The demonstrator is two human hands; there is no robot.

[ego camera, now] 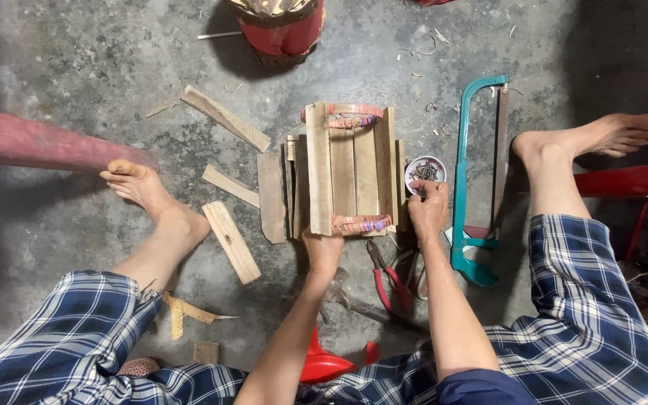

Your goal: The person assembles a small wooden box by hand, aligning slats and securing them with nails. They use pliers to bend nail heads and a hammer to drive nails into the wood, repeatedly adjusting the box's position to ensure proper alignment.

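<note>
A small frame of wooden slats (pixel 346 176) lies on the concrete floor between my bare feet, resting on two round colourful rings. My left hand (pixel 322 251) presses on the near edge of the slats. My right hand (pixel 429 206) sits at the right side of the slats, fingertips at the rim of a small round dish of nails (pixel 424 170). Whether a nail is pinched in the fingers cannot be seen.
A teal hacksaw (pixel 474 176) lies to the right. Red-handled pliers (pixel 385 279) and a hammer (pixel 354 300) lie near my wrists. Loose wood pieces (pixel 232 241) lie to the left, a red stool (pixel 279 26) stands at the top, and a red stool leg (pixel 628 180) is at right.
</note>
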